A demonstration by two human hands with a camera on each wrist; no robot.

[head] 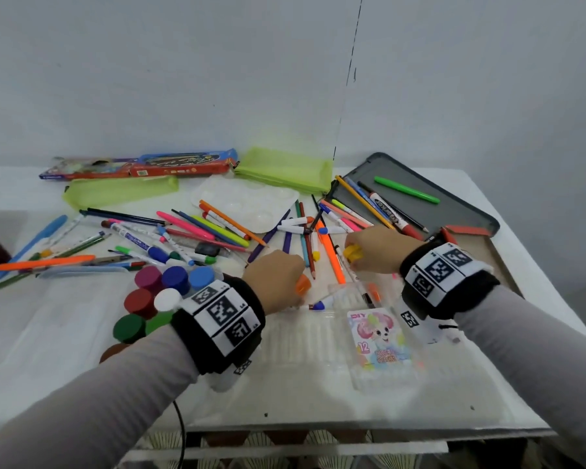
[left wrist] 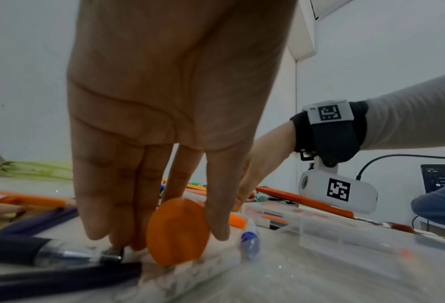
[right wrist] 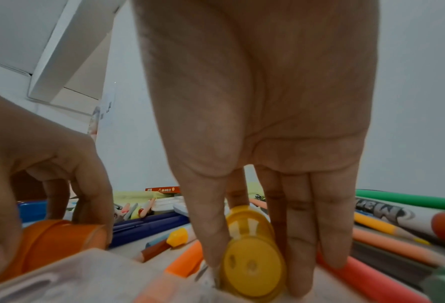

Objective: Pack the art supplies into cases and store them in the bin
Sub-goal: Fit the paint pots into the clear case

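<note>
Nearest the person, a clear case (head: pixel 322 336) lies flat on the white surface (head: pixel 82 333), with a printed card (head: pixel 379 340) in its right half and a few orange-capped markers (head: pixel 372 294) in its far tray.

Just beyond its far edge, the left hand (head: pixel 274 275) reaches down with the fingers (left wrist: pixel 101 205) pointing at the surface. Its grip is narrow: thumb and forefinger pinch an orange pot (left wrist: pixel 177 231) on its side, so the round end faces the wrist camera. The other fingertips touch the surface next to a blue-capped marker (left wrist: pixel 249 239).

To the right, the right hand (head: pixel 372 248) is set the same way. Thumb and fingers (right wrist: pixel 301 235) close on a yellow pot (right wrist: pixel 252 264), also tipped on its side, its flat end showing two small dimples. It sits among loose orange and pink markers (right wrist: pixel 366 276).

Left of the hands stands a cluster of paint pots (head: pixel 156 299), with magenta, blue, red, white and green lids.

Farther back, pens and pencils (head: pixel 197 228) lie scattered over the surface, some across a white palette (head: pixel 251 198). To the right a dark tray (head: pixel 447 204) holds a green marker (head: pixel 406 189) and several pencils.

At the back edge lie two green pouches (head: pixel 285 167) and long flat boxes (head: pixel 149 165), against the wall.
</note>
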